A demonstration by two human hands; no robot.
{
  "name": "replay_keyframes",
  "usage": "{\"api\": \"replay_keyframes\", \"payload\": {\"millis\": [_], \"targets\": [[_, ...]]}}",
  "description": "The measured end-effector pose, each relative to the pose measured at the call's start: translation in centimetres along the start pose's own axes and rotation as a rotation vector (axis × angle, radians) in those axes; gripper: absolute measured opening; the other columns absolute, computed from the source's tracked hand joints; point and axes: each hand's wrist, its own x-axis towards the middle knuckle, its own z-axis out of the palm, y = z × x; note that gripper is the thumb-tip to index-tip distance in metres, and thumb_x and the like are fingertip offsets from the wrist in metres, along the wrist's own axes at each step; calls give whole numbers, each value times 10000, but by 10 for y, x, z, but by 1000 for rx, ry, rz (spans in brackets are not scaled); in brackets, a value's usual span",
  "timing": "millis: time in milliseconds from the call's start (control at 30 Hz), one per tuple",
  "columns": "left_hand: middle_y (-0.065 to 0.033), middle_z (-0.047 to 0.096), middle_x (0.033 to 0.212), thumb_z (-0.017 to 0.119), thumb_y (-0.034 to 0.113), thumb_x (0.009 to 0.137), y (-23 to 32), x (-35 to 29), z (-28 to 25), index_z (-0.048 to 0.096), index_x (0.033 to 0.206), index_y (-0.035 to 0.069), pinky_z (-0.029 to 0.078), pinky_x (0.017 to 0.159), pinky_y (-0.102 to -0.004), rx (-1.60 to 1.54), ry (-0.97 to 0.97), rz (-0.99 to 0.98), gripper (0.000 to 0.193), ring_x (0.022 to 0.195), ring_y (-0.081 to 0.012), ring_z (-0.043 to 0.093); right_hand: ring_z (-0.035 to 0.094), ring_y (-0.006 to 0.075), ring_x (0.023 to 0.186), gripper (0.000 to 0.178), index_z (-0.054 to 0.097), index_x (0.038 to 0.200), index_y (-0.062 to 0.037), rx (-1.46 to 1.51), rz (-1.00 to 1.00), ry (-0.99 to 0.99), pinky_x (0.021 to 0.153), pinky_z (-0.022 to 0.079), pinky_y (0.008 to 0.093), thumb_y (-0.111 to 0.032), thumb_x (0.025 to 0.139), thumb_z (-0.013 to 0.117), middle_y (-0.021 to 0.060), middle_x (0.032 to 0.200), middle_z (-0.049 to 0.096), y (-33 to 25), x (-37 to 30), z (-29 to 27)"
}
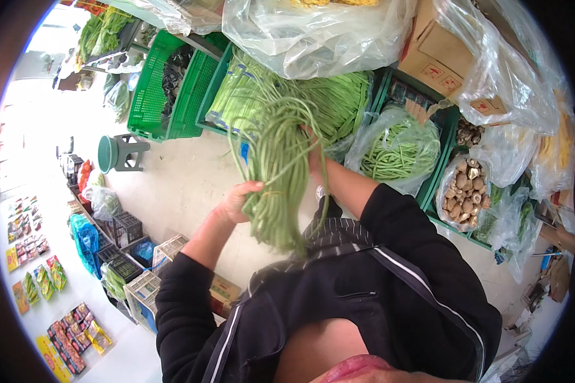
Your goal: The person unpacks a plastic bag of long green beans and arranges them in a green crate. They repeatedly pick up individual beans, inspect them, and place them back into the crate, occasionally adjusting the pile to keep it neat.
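Observation:
A thick bundle of long green yardlong beans [281,172] hangs between my hands, tied with a thin band near its lower part. Around its left side my left hand [237,199] is closed, the thumb lying across the beans. My right hand [314,150] grips the bundle from the right, its fingers partly hidden behind the beans. Just beyond, more long beans [345,105] fill a green crate, and some lie bunched with blue ties [236,99] at its left.
Right of the crate are a plastic bag of green beans [399,150] and a bag of mushrooms [466,195]. A green basket [150,102] and a teal stool [112,153] stand left. Clear plastic [313,45] hangs over the crate's far side. Dark crates [128,230] line the left.

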Motion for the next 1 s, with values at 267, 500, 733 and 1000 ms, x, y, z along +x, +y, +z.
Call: {"api": "replay_keyframes", "payload": {"millis": [267,500,733,1000], "targets": [[-122,624,1204,718,51,758,51,93,17,536,1276,-5,471,967,-353,371,-167,20,553,1074,-242,604,655,295,1022,606,576,1259,-27,-433,-402,110,923,534,437,-528,949,433,158,1164,654,-91,-15,23],[-119,641,1159,768,93,712,96,214,-78,541,1285,4,468,936,-355,432,112,26,623,1057,-223,601,610,246,1104,504,540,1304,-88,-596,-306,728,870,521,397,-424,930,572,119,1227,621,-152,35,-46],[-313,379,1400,685,555,810,76,301,-149,373,1429,33,354,1061,-484,1300,951,646,867,1304,-449,376,647,177,1014,389,559,1271,-30,-913,-380,656,857,501,278,-252,953,588,94,1124,670,-125,-129,-122],[-255,367,1420,755,420,792,-47,281,-27,414,1390,58,393,1037,-495,1615,574,1010,778,1317,-424,366,646,236,951,241,657,1068,-84,-1940,-492,1153,842,511,344,-162,841,680,87,1013,683,-140,-265,-182]]}}
